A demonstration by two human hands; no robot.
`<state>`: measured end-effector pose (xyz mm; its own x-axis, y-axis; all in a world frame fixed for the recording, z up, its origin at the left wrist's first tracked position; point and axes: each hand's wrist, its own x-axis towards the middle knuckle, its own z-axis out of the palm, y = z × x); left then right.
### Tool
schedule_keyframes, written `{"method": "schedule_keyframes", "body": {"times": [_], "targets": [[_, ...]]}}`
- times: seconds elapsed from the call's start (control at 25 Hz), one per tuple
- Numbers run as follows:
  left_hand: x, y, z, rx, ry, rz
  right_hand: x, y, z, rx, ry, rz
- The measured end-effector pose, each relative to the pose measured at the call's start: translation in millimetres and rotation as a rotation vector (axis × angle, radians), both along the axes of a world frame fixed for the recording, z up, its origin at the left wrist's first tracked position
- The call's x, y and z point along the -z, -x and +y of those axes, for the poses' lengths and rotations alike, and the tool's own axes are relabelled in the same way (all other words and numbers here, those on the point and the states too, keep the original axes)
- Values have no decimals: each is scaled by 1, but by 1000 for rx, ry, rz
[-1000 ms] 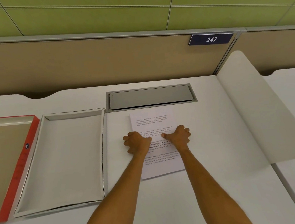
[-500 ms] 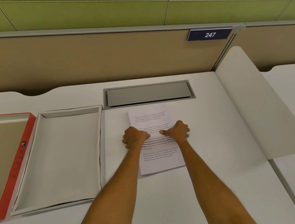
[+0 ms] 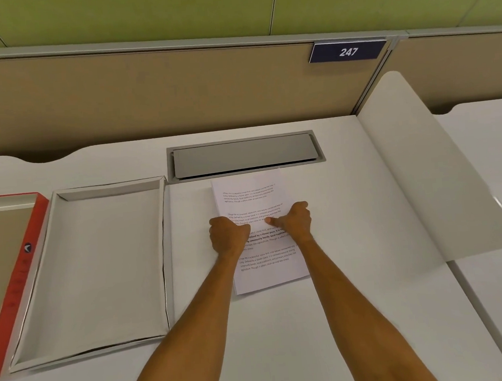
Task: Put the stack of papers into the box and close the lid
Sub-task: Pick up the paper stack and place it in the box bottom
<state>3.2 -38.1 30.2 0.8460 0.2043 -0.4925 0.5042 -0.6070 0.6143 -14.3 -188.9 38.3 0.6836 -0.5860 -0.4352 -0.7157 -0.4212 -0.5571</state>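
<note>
Papers: the stack of papers (image 3: 254, 196) lies flat on the white desk (image 3: 351, 227), slightly skewed, its far edge just beside the grey cable hatch (image 3: 245, 156); it is not yet in the box
Left hand: the left hand (image 3: 227, 235) rests curled over the stack's left edge, knuckles up; whether the fingers are under the sheets or merely on them I cannot tell
Right hand: the right hand (image 3: 294, 221) sits on the printed face towards the right side, thumb pointing inward, fingers curled; it presses on the sheets, though a true pinch cannot be told
Box: the open box (image 3: 71, 294), grey-white inside, lies to the left of the papers, apart from them; nothing is in it
Lid: the red-edged lid (image 3: 18, 268) lies beside the box on its left, inside face up, partly out of view
Stage: my judgement is that the pickup is only starting; transfer and closing remain
Risk, fanning: a grip on the top sheets alone may leave lower sheets behind; loose sheets slide easily on a smooth desk
Risk, sagging: lifted from the middle, the ends may droop and catch the box's near wall
Risk, skew: entering tilted, corners may ride up the walls; the lid would then not seat
</note>
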Motion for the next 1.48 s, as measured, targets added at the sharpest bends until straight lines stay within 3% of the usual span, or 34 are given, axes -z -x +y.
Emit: {"method": "schedule_keyframes", "body": {"times": [0.2, 0.36, 0.48, 0.72, 0.88, 1.2, 1.48], "targets": [[-4, -5, 10, -5, 117, 33, -1, 7, -5, 51, -86, -42], [-11, 3, 13, 45, 98, -44, -11, 12, -4, 70, -100, -115], [-36, 11, 11, 10, 172, -205, -32, 18, -5, 102, -129, -272], [-85, 22, 11, -56, 603, -501, -71, 41, -4, 163, -298, -705], [-82, 28, 16, -39, 689, -583, -68, 53, -1, 151, -371, -866], [-59, 35, 23, -8, 692, -551, -47, 66, 4, 168, -401, -808], [-49, 16, 42, 111, 644, -457, -52, 65, -18, 31, -417, -691]]}}
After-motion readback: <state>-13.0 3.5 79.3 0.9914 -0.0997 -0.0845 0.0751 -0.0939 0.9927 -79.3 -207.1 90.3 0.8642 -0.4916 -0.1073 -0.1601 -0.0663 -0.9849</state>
